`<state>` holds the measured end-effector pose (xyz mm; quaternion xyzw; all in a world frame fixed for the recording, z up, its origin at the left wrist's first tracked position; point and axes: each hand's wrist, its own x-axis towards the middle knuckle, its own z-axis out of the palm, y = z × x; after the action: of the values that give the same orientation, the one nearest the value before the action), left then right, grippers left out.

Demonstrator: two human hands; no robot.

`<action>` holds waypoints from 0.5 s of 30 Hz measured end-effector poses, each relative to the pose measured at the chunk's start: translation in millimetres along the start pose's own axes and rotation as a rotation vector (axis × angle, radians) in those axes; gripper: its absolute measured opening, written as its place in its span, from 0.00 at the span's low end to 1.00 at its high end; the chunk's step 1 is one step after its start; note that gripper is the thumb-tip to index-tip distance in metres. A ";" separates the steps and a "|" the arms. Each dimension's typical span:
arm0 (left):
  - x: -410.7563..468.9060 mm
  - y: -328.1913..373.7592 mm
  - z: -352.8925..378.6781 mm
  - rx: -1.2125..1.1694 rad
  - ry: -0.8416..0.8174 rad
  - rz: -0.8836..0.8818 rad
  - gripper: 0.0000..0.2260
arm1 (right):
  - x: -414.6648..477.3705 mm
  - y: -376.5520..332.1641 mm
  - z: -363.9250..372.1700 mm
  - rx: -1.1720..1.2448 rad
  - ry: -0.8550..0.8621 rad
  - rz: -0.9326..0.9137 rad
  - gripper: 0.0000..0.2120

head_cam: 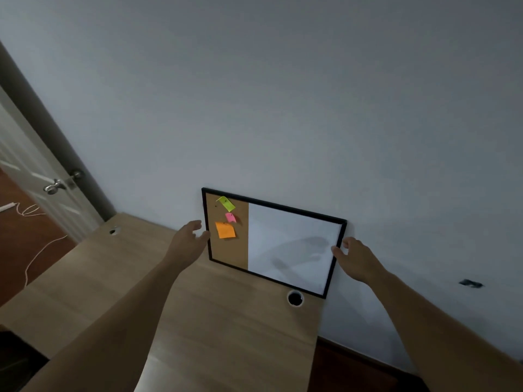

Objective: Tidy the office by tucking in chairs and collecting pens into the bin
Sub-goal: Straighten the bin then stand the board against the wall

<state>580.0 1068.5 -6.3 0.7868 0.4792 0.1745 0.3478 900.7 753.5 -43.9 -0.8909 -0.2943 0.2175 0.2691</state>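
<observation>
A person is reaching both hands toward a black-framed board point(283, 244) leaning on the wall at the back of a wooden desk point(93, 284). The left hand point(188, 243) is spreading open at the frame's near edge; the right hand point(358, 258) is hovering open beside the far edge, not yet gripping. Half cork, half whiteboard, the board is carrying green point(226, 203), pink point(230, 217) and orange notes point(225, 230). It is looking light and stiff, best held by both side rails. No pens, chairs or bin are showing.
</observation>
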 end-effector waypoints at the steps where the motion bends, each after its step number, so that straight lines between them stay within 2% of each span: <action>1: 11.1 -3.6 2.0 -0.006 -0.007 -0.005 0.25 | 6.0 -2.0 2.8 0.006 0.000 0.012 0.36; 6: 66.3 -22.6 11.3 0.004 -0.081 -0.051 0.27 | 28.9 -10.2 17.2 0.002 0.013 0.076 0.36; 10: 113.4 -25.9 17.2 -0.048 -0.125 -0.119 0.33 | 41.8 -15.0 23.3 -0.049 0.078 0.129 0.25; 15: 164.7 -27.8 26.4 -0.267 -0.154 -0.254 0.43 | 51.9 -22.4 19.0 -0.119 0.154 0.295 0.18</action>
<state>657.6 1211.0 -54.2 0.6779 0.5190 0.1306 0.5040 919.2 808.8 -56.6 -0.9528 -0.1514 0.1679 0.2028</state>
